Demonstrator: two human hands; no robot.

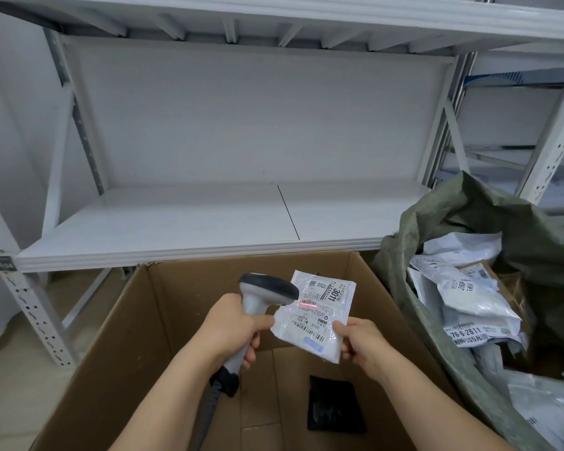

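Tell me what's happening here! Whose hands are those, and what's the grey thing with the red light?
This one picture comes from a camera worn on a person's head, looking down, so you see their own two arms. The left hand grips a grey handheld barcode scanner. Its red light line falls on the printed label of a flat white plastic mail pouch, which the right hand pinches by its lower corner. Below the hands is a big open brown cardboard box with a small flat black packet lying on its bottom. To the right, a green woven sack holds many more white parcels. Behind stands a white metal shelf.
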